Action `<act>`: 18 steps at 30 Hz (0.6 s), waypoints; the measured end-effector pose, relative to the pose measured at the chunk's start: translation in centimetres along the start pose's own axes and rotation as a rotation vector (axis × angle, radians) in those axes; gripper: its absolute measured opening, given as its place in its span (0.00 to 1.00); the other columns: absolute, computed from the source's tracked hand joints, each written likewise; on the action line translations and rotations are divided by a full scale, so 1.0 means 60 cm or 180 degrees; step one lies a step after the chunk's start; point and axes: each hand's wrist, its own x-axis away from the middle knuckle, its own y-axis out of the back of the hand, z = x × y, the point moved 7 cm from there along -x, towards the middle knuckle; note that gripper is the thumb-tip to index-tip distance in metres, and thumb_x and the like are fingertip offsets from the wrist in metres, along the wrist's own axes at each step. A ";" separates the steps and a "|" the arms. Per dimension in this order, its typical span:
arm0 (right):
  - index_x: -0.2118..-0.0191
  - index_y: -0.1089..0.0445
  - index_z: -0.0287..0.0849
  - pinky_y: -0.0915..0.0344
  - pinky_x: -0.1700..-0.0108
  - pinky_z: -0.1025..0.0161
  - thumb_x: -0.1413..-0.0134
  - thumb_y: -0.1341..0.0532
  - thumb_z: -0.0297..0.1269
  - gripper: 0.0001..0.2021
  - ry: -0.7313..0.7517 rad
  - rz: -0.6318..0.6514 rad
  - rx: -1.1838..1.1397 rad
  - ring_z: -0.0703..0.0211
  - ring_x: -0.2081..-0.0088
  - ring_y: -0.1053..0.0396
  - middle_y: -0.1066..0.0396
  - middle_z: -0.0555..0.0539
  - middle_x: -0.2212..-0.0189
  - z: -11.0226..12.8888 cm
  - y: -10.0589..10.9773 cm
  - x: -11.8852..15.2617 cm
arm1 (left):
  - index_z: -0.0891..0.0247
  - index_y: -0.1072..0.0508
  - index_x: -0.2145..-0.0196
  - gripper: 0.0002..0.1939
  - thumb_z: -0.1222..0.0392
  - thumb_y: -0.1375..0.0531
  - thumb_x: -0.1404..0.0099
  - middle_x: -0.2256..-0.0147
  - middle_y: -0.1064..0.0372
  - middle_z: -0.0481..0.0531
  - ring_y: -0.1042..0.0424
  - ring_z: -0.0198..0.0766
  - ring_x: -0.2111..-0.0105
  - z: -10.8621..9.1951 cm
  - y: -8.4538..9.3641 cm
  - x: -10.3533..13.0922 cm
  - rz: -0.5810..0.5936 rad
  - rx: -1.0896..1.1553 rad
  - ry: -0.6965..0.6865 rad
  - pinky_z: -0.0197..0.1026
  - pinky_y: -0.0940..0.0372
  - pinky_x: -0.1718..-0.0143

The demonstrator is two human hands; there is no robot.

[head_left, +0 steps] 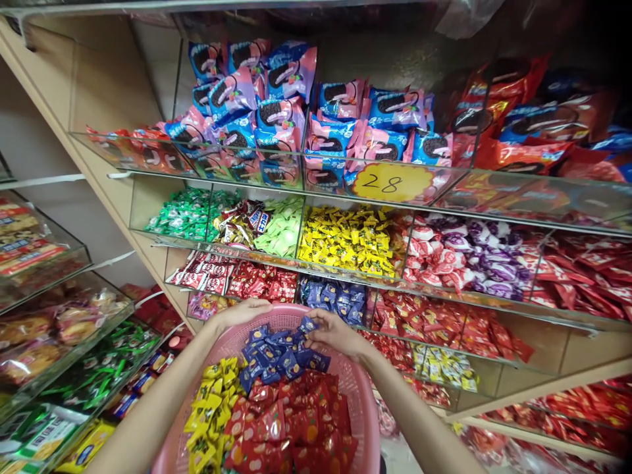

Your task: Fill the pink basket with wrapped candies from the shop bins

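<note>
A pink plastic basket [368, 395] holds blue-wrapped candies [276, 352], yellow-wrapped candies [207, 408] and red-wrapped candies [296, 421] in separate groups. My left hand [244, 313] lies on the basket's far left rim, its fingers closed over the edge. Above the blue group, inside the far right rim, my right hand [333, 332] pinches a blue-wrapped candy [309, 324] between thumb and fingers. Just beyond the basket, a shelf compartment contains more blue-wrapped candies [336, 299] of the same look.
Tiered shelves with clear dividers rise ahead. Packaged cookies [281, 118] fill the upper tier, beside a yellow price tag [392, 182] reading 28. Yellow candies [348, 240] and purple-white candies [498, 257] lie below. At left, another rack holds green-wrapped sweets [116, 349].
</note>
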 end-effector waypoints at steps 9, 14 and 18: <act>0.59 0.41 0.44 0.43 0.84 0.72 0.58 0.40 0.29 0.17 -0.0077 -0.0261 0.1353 0.70 0.85 0.37 0.33 0.54 0.71 -0.030 0.002 -0.028 | 0.63 0.29 0.61 0.24 0.40 0.50 0.42 0.62 0.31 0.48 0.36 0.39 0.60 -0.006 0.000 0.002 -0.0030 0.0071 0.0093 0.35 0.43 0.60; 0.63 0.37 0.44 0.45 0.84 0.71 0.56 0.43 0.27 0.12 0.0160 -0.0273 0.1934 0.71 0.85 0.37 0.33 0.52 0.66 -0.033 -0.005 -0.040 | 0.63 0.30 0.62 0.24 0.40 0.50 0.43 0.64 0.32 0.48 0.37 0.39 0.62 -0.012 -0.001 0.004 -0.0014 0.0003 0.0121 0.35 0.43 0.62; 0.61 0.35 0.44 0.38 0.72 0.66 0.54 0.43 0.27 0.12 0.0403 -0.0410 0.2786 0.63 0.78 0.32 0.31 0.52 0.74 -0.017 -0.011 -0.037 | 0.63 0.31 0.64 0.22 0.41 0.50 0.42 0.65 0.33 0.48 0.37 0.38 0.63 -0.017 -0.001 0.007 -0.0004 0.0043 0.0125 0.35 0.43 0.63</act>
